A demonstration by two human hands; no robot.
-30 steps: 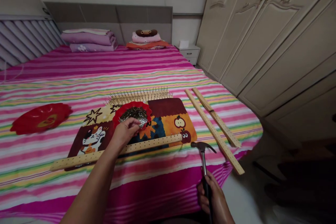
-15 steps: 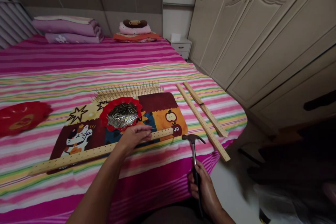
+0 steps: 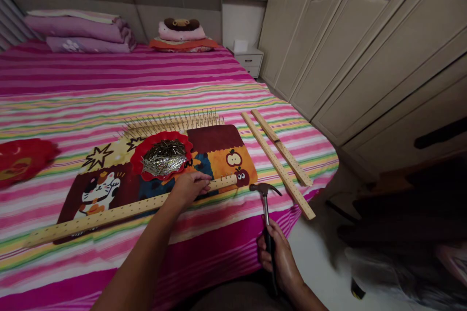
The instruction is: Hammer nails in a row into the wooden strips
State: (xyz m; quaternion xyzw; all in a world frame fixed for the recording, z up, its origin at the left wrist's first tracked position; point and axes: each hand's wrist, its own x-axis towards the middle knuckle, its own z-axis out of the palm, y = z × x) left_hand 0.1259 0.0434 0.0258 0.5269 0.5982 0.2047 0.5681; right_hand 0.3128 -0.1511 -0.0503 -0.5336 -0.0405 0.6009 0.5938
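A red scalloped bowl (image 3: 136, 160) sat on a patterned mat (image 3: 233, 136) on the bed (image 3: 204, 262), filled with a heap of loose nails (image 3: 166, 155), darker toward the back and brighter silver toward the front. A second red dish (image 3: 25, 158) lay well apart on the left, cut off by the picture's edge; its gold mark showed.

The drilled wooden strip (image 3: 124, 211) ran across the mat's near edge, and a few short nails stood up near its right end. The left grip (image 3: 202, 184) was over that strip, fingertips drawn together; whether they pinched a nail could not be told. The right grip (image 3: 273, 243) was clamped around the handle of a claw hammer (image 3: 266, 204), its head just beyond the strip's end. Behind the bowl lay a nail-studded strip (image 3: 175, 122), points or heads upward.
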